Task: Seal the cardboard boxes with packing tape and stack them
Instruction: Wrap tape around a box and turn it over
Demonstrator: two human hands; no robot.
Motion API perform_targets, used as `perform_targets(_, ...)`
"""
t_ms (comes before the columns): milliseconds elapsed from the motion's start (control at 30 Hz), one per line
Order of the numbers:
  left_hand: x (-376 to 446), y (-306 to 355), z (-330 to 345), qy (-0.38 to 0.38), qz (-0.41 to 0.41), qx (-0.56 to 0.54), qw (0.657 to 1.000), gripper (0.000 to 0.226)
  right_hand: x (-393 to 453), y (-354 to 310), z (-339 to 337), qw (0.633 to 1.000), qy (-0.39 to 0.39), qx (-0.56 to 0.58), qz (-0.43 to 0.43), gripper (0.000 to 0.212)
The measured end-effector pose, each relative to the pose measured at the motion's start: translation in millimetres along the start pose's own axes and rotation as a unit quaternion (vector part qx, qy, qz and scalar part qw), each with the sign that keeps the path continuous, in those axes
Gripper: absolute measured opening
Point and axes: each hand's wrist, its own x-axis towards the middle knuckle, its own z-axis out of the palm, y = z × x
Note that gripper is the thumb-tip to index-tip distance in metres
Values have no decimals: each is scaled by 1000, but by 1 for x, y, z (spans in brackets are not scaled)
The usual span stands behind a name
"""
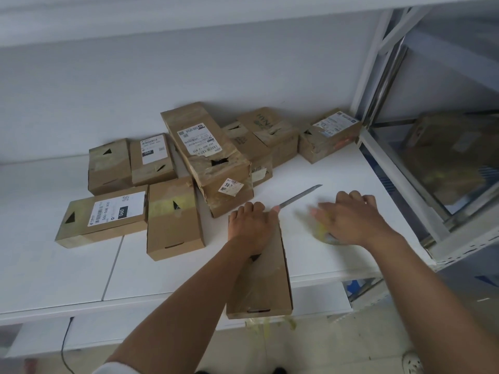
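Observation:
A long flat cardboard box (pixel 266 287) lies at the front edge of the white table (pixel 67 271), its near end overhanging. My left hand (pixel 252 225) rests on the box's far end, fingers curled over the edge. My right hand (pixel 348 220) lies over a roll of yellowish packing tape (pixel 325 233) on the table to the right of the box; the roll is mostly hidden and the hand is blurred. A thin metal blade (pixel 301 196) lies on the table just beyond my left hand.
Several taped cardboard boxes (pixel 172 217) with shipping labels crowd the back and left of the table, some leaning on each other. A white metal shelf frame (pixel 383 85) stands at the right. Tape scraps (pixel 266 326) hang below the table's front edge.

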Motion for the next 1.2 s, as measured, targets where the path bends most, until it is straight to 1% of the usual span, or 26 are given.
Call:
perform_targets(67,1,-7,-6,21,10,-66,998,48,0,-18,-3,996,83,-11,3,49)
perform_targets(100,1,-12,-8,38,16,-70,997,43,1,-30,-3,992,125,28,-8,49)
perform_targets(133,1,-17,-10,55,15,-56,997,39,4,-45,-4,983,151,102,-21,49)
perform_targets(167,1,-23,-9,67,9,-38,997,38,8,-62,-4,968,154,197,-32,47)
perform_targets(200,1,-27,-8,67,-4,-24,997,38,15,-80,-2,947,133,289,-41,45)
perform_targets(233,1,-31,-6,60,-14,-20,998,38,25,-96,2,926,108,358,-48,42)
perform_targets(267,1,-33,-3,47,-19,-16,999,38,36,-110,7,911,94,398,-52,37)
perform_targets(300,1,-34,-2,32,-20,-16,999,36,47,-121,14,905,85,413,-52,31)
perform_targets(333,2,-34,-2,19,-23,-23,999,35,55,-128,21,909,79,407,-48,28)
perform_targets(367,3,-35,-3,20,-24,-31,999,34,61,-132,29,919,74,384,-44,30)
perform_targets(433,4,-38,-4,32,-30,-69,997,35,68,-132,43,952,88,288,-49,31)
perform_targets(467,4,-39,-5,40,-41,-97,994,36,69,-129,48,965,107,232,-56,25)
perform_targets(533,5,-42,-2,38,-64,-122,990,38,68,-128,53,976,143,152,-64,15)
perform_targets(600,4,-42,1,30,-86,-91,992,44,70,-134,50,979,153,118,-64,18)
perform_targets(700,2,-36,-1,25,-108,-31,993,38,72,-146,44,973,175,134,-62,33)
perform_targets(767,1,-33,-3,33,-110,-27,993,39,72,-150,45,977,158,134,-49,31)
perform_targets(900,6,-48,5,45,-109,-124,985,43,71,-150,50,979,174,97,-40,27)
perform_targets(1033,8,-58,11,17,-136,-144,980,44,72,-151,50,978,180,92,-51,17)
perform_targets(1100,9,-59,13,8,-145,-155,977,45,71,-150,48,976,182,92,-70,20)
perform_targets(1200,8,-57,10,1,-151,-173,973,46,66,-147,53,980,160,64,-102,30)
